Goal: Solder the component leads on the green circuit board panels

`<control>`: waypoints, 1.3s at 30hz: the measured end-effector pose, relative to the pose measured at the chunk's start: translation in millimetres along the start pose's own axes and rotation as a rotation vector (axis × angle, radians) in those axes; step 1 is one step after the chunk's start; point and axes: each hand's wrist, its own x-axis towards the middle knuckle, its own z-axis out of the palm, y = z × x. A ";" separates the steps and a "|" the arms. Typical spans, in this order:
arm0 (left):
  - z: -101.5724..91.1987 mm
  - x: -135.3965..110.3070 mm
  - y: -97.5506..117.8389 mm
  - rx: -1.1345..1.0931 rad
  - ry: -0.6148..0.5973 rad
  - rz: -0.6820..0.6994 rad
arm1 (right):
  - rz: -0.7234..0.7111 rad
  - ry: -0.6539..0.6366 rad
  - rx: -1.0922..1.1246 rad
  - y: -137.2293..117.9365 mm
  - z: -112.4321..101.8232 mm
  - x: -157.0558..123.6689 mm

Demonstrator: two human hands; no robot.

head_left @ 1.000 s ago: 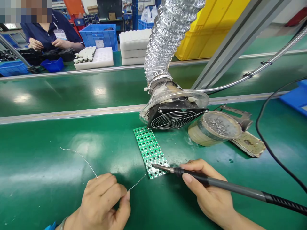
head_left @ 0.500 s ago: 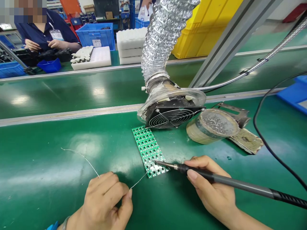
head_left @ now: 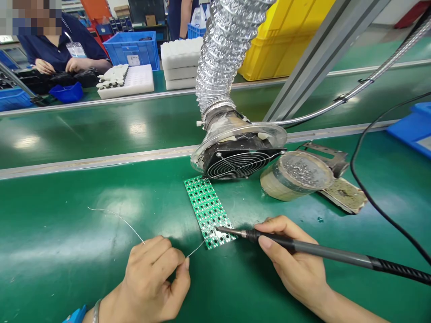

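A green circuit board (head_left: 209, 207) with rows of black holes and pale pads lies flat on the green bench top. My right hand (head_left: 292, 264) is closed around a soldering iron (head_left: 303, 249), held like a pen. The iron's tip is over the lower part of the board; whether it touches a pad is hard to tell. My left hand (head_left: 155, 278) pinches a thin length of solder wire (head_left: 195, 249) between thumb and forefinger. The wire's short end reaches the board's lower left edge, and its long tail curves away over the bench to the left.
A fume extractor fan (head_left: 240, 163) on a silver duct (head_left: 218, 58) hangs just behind the board. Right of it stand a tub of solder scraps (head_left: 303, 172) and a worn sponge tray (head_left: 346, 195). A black cable (head_left: 367, 193) loops at right. Across the bench sits a co-worker (head_left: 67, 54).
My left hand has shifted slightly right and up with the solder wire. The iron's tip stays at nearly the same part of the board. The view has moved a little.
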 end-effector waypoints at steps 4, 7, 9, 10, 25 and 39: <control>0.9 -0.2 -1.9 -0.007 -0.007 0.000 | 0.030 0.011 0.020 1.5 -0.7 -0.9; -0.6 -0.6 -0.9 -0.001 -0.001 -0.002 | 0.048 0.020 0.089 5.3 -4.0 -0.9; -1.5 -0.2 0.5 -0.007 -0.008 -0.002 | 0.047 0.034 0.136 7.9 -6.6 -0.3; -1.6 0.3 1.3 -0.012 -0.017 -0.006 | 0.049 0.045 0.151 8.8 -7.7 0.1; 2.8 1.7 3.6 0.005 -0.113 -0.016 | 0.066 0.056 0.154 7.7 -6.4 1.7; 7.1 0.0 -0.3 0.047 -0.151 0.004 | 0.039 0.035 0.086 4.8 -6.8 1.8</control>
